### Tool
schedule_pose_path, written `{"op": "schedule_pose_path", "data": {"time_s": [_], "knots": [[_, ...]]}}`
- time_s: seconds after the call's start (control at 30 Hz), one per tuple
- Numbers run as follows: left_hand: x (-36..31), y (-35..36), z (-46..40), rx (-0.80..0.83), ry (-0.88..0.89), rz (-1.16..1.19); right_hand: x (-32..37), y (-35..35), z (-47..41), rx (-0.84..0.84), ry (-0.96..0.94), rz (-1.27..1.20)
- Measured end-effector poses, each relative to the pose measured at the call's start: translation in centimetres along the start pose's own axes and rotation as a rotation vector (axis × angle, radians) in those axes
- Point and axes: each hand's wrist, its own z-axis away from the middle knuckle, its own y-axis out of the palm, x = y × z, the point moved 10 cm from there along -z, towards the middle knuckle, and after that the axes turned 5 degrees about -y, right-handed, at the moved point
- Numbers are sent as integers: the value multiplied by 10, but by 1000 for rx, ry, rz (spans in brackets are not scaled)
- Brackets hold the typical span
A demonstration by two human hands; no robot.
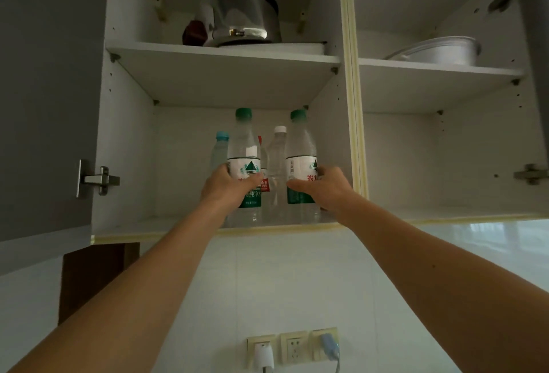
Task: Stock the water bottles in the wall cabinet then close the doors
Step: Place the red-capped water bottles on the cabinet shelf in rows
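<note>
Both cabinet doors stand open on the wall cabinet (208, 231). On its lower left shelf, my left hand (227, 187) grips a green-capped water bottle (244, 150) around its label. My right hand (323, 187) grips a second green-capped bottle (300, 150) in the same way. Both bottles stand upright near the shelf's front edge. Behind them stand a blue-capped bottle (220, 150), a white-capped bottle (277, 153) and a red-labelled bottle (263, 185), mostly hidden.
A steel kettle (243, 13) sits on the upper left shelf, a metal basin (439, 50) on the upper right shelf. The grey left door (44, 90) hangs open on its hinge (99, 179). Wall sockets (292, 346) with plugs lie below on white tiles.
</note>
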Motion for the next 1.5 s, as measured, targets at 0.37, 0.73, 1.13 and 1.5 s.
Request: {"op": "schedule_pose_path", "data": {"time_s": [0.37, 0.73, 1.13, 1.5], "knots": [[17, 18, -25, 0, 13, -91, -20, 6, -30, -15, 20, 120], [17, 39, -51, 35, 3, -186, -30, 8, -47, -45, 23, 191], [11, 38, -35, 4, 26, -273, -21, 8, -32, 54, -32, 371], [-37, 6, 78, -215, 355, -259, 18, -40, 110, 64, -362, 669]]}}
